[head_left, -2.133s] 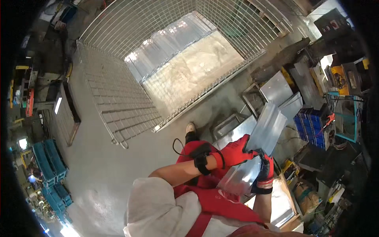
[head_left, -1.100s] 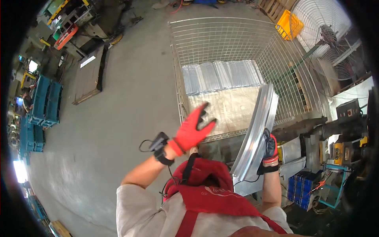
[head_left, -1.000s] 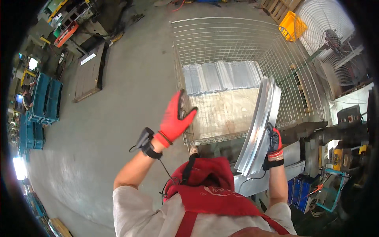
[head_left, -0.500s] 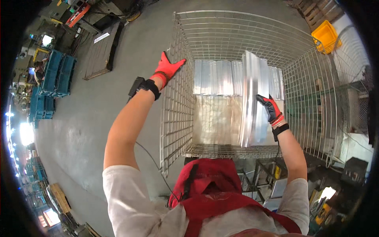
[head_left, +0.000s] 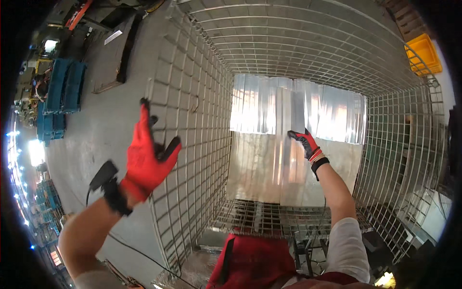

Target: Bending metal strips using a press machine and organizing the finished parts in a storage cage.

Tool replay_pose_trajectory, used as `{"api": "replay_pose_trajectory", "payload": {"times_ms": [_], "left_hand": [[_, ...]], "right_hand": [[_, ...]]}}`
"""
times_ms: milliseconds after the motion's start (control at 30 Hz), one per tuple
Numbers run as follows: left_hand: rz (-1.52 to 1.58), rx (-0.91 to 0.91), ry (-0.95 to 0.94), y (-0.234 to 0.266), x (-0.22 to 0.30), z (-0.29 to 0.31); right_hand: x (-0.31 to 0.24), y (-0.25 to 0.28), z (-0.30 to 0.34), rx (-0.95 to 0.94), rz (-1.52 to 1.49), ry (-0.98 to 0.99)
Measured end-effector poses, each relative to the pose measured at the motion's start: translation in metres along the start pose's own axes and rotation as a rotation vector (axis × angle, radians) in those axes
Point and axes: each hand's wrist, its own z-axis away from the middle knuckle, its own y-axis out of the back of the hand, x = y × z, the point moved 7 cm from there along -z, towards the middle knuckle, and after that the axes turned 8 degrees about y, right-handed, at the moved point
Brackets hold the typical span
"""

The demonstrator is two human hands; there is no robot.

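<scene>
A wire mesh basket [head_left: 190, 101] stands in front of me, its floor lined with a dull, stained sheet [head_left: 252, 166]. Shiny ribbed metal strips [head_left: 252, 106] lie side by side across its far part. My right hand [head_left: 308, 145], in a red and black glove, reaches down inside and grips a long metal profile [head_left: 285, 113] lengthwise over the sheet and the far strips. Whether several profiles are stacked in that grip I cannot tell. Beside the basket's left wall is my left hand [head_left: 149, 151], gloved alike, its fingers spread and holding nothing.
A yellow bin [head_left: 423, 54] is beyond the basket at the far right. Blue crates [head_left: 64, 86] are stacked at the left, near a dark flat slab [head_left: 115, 60] on the floor. A cable [head_left: 139, 255] hangs below my left arm.
My right hand has lowered the metal profile into the basket. The left hand has come back toward me along the left wall. My view has moved closer over the basket.
</scene>
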Motion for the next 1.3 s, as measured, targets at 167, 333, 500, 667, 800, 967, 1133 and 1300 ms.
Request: {"api": "replay_pose_trajectory", "payload": {"times_ms": [167,333,500,667,800,967,1133,1300], "left_hand": [[0.092,-0.039,0.101,-0.007,-0.004,-0.006],[0.007,-0.041,0.213,-0.012,-0.006,-0.013],[-0.007,-0.052,0.244,-0.029,-0.012,-0.032],[-0.007,-0.037,0.267,-0.041,-0.022,-0.042],[-0.016,-0.038,0.289,-0.046,-0.03,-0.045],[-0.012,-0.041,0.302,-0.045,-0.037,-0.044],[0.0,-0.036,0.308,-0.044,-0.043,-0.04],[0.002,-0.032,0.302,-0.043,-0.044,-0.036]], "right_hand": [[0.059,-0.004,-0.09,-0.274,-0.115,0.325],[0.096,-0.01,-0.174,-0.117,-0.18,0.085],[0.114,-0.012,-0.225,-0.069,-0.081,0.141],[0.132,-0.007,-0.265,-0.015,-0.198,0.13],[0.142,-0.004,-0.267,0.038,-0.116,0.051],[0.171,0.012,-0.29,0.078,-0.125,0.087],[0.146,-0.007,-0.28,0.198,-0.039,0.066],[0.106,-0.016,-0.256,0.416,0.539,0.132]]}}
